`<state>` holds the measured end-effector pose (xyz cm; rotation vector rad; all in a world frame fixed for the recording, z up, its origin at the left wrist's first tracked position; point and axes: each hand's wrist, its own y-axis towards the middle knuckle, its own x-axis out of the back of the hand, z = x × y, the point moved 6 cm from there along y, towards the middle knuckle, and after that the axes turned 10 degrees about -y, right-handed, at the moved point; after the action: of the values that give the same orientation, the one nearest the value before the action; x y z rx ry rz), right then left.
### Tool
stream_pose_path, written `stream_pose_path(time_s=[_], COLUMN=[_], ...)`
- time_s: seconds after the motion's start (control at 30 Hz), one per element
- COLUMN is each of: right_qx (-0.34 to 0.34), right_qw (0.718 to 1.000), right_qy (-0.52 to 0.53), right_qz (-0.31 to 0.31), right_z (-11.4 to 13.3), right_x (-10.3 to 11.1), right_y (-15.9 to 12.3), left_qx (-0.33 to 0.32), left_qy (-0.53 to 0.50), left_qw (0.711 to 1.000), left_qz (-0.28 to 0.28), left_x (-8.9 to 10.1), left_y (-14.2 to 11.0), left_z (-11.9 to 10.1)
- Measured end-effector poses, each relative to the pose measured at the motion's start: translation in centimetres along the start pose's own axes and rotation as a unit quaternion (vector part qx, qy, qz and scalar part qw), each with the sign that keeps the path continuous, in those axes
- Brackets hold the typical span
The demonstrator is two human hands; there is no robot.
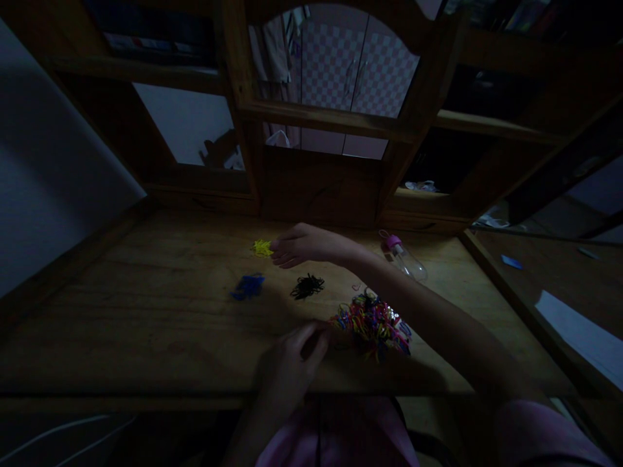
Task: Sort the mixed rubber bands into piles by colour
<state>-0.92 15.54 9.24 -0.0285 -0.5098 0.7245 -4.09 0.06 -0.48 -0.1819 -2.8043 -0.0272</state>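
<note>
Small loops that look like rubber bands lie on the wooden desk in piles. My right hand [309,245] reaches across from the right, its bent fingertips at the edge of the yellow rubber bands [261,248]; what they pinch, if anything, is hidden. Low in the view, my left hand [296,353] has thumb and forefinger brought together at the left edge of the mixed, many-coloured rubber bands [374,327]. Whatever is between those fingertips is too dim to make out. Black rubber bands [307,286] form a pile between my hands, with blue rubber bands [248,286] to their left.
Behind my right forearm a clear bottle with a pink cap [393,241] lies on the desk [146,311]. Wooden shelves [321,120] rise at the back. White paper [581,331] rests on the surface at the right, and a wall [63,143] borders the left.
</note>
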Motion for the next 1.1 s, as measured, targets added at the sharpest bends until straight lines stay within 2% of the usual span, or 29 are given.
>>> stream_pose_path(time_s=[0.07, 0.13, 0.2, 0.3, 0.37, 0.47, 0.57, 0.67, 0.97, 1.1], right_qx=[-0.016, -0.003, 0.016, -0.005, -0.043, -0.080, -0.072, -0.066, -0.093, -0.115], right_qw=[0.998, 0.999, 0.999, 0.973, 0.950, 0.933, 0.921, 0.918, 0.934, 0.928], right_qy=[0.058, 0.047, -0.040, -0.196, -0.266, -0.312, -0.339, -0.337, -0.296, -0.306], right_qz=[0.032, 0.003, -0.034, -0.120, -0.159, -0.162, -0.180, -0.200, -0.177, -0.178], right_z=[-0.3, -0.7, -1.6, -4.6, -7.3, -11.4, -13.8, -14.8, -14.6, -15.1], right_x=[1.7, 4.1, 6.2, 8.6, 9.1, 8.2, 6.9, 5.9, 4.2, 3.7], right_y=[-2.6, -6.1, -10.3, -16.9, -20.5, -23.8, -25.1, -25.5, -25.0, -24.3], left_qx=[0.002, -0.001, -0.009, -0.021, -0.021, -0.020, -0.021, -0.012, -0.008, -0.005], left_qy=[0.002, 0.004, 0.001, -0.014, -0.010, 0.007, 0.007, 0.010, 0.012, 0.011], left_qw=[1.000, 1.000, 1.000, 1.000, 1.000, 1.000, 0.999, 1.000, 0.999, 1.000], left_qz=[0.002, 0.000, -0.002, 0.014, 0.020, 0.023, 0.026, 0.025, 0.028, 0.027], left_x=[0.0, 0.0, 0.1, -0.2, -0.3, -0.4, -0.5, -0.5, -0.5, -0.6], left_y=[-0.1, -0.1, -0.1, -0.1, 0.0, -0.1, -0.1, -0.1, -0.1, 0.0], left_z=[0.0, 0.1, 0.0, -0.2, -0.2, -0.1, 0.2, 0.4, 0.4, 0.4])
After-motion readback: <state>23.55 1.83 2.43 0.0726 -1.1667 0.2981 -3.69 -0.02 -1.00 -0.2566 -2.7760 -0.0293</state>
